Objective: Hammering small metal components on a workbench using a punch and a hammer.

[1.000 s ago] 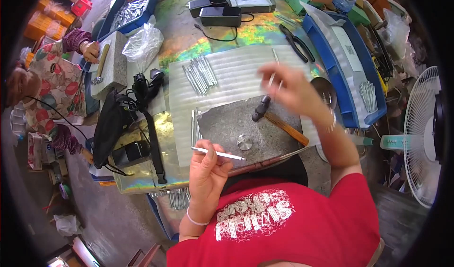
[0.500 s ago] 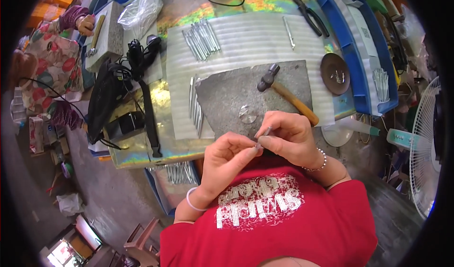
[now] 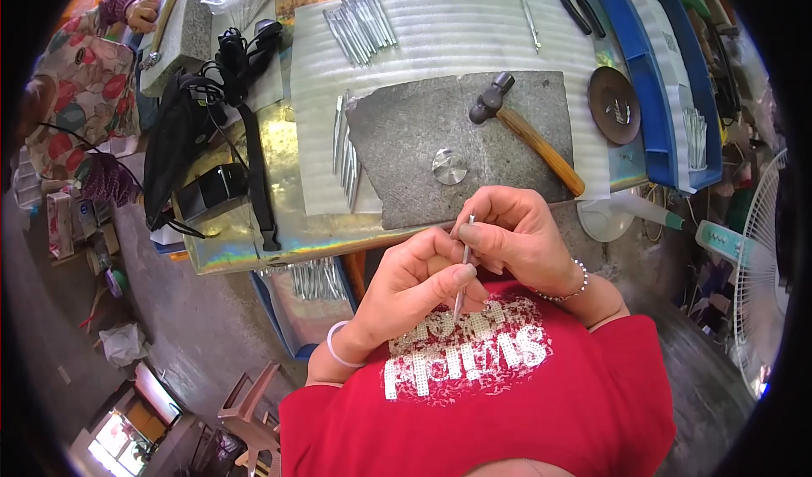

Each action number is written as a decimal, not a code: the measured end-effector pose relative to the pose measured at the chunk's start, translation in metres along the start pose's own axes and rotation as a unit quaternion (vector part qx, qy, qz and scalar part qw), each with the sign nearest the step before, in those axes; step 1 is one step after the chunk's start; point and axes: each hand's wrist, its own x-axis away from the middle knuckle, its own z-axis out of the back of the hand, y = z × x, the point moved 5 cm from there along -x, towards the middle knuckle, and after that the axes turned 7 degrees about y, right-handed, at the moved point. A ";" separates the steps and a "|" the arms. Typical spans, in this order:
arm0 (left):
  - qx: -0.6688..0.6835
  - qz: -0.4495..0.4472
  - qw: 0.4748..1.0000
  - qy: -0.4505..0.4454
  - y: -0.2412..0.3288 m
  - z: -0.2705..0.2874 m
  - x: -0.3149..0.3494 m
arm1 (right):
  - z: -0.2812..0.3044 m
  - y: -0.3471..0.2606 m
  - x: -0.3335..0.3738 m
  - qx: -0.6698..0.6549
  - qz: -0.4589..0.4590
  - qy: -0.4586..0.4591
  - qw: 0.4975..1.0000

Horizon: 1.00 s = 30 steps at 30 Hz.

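Note:
A thin metal rod [image 3: 458,305] stands nearly lengthwise in front of my red shirt, its lower end toward me. My left hand [image 3: 410,278] pinches its middle between thumb and fingers. Near the upper end, my right hand [image 3: 526,238] closes thumb and forefinger on it. Just beyond my hands lies a grey stone slab [image 3: 402,134]. On it rest a round shiny metal disc [image 3: 449,167] and a ball-peen hammer [image 3: 540,149] with a wooden handle. Similar rods lie in a far bundle [image 3: 359,27] and a left bundle [image 3: 345,160]; a single rod [image 3: 530,22] lies apart.
A brown dish [image 3: 600,101] with small metal bits sits right of the slab, beside a long blue tray [image 3: 636,63] and pliers [image 3: 575,3]. A black bag with straps [image 3: 178,147] lies left. A white fan [image 3: 765,282] stands right. Another person's hand [image 3: 142,13] is at far left.
The rod has turned in my fingers and now shows its length, with the lower end toward my chest. The table things appear slightly higher in the picture.

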 end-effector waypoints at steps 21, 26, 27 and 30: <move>-0.011 0.030 0.999 -0.033 -0.002 -0.002 -0.011 | 0.001 -0.013 -0.004 0.027 -0.002 0.007 1.000; -0.003 0.013 0.999 -0.039 0.008 -0.001 -0.019 | 0.000 -0.021 -0.014 0.024 -0.023 -0.021 0.999; 0.004 0.021 0.999 -0.036 0.011 -0.002 -0.021 | -0.001 -0.024 -0.016 0.025 -0.023 -0.022 0.999; 0.016 0.021 0.999 -0.033 0.016 0.000 -0.026 | -0.003 -0.029 -0.024 0.038 -0.024 -0.001 0.999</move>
